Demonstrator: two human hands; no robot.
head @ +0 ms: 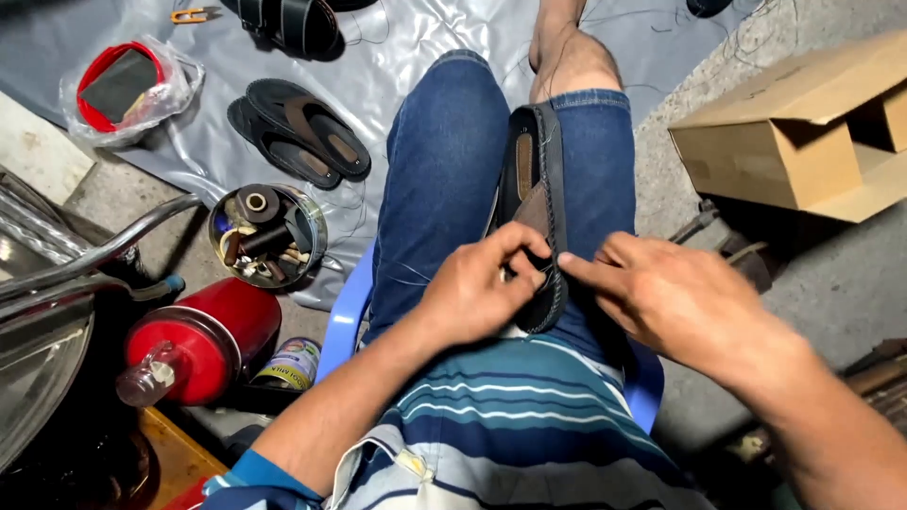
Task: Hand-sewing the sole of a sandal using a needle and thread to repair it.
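A dark sandal (pixel 539 179) with a brown insole stands on edge, clamped between my knees in blue jeans. My left hand (pixel 477 283) pinches the sandal's near end with thumb and fingers. From the right, my right hand (pixel 675 297) comes in, its fingertips touching the sole's rim near a thin thread. Whether a needle is in the fingers cannot be seen.
A pair of dark sandals (pixel 302 132) lies on the grey sheet (pixel 397 47). Left of my knee stands a round tin of tools (pixel 267 236). A red cylinder (pixel 203 340) and a small can (pixel 288 364) are nearer. An open cardboard box (pixel 803 123) sits at right.
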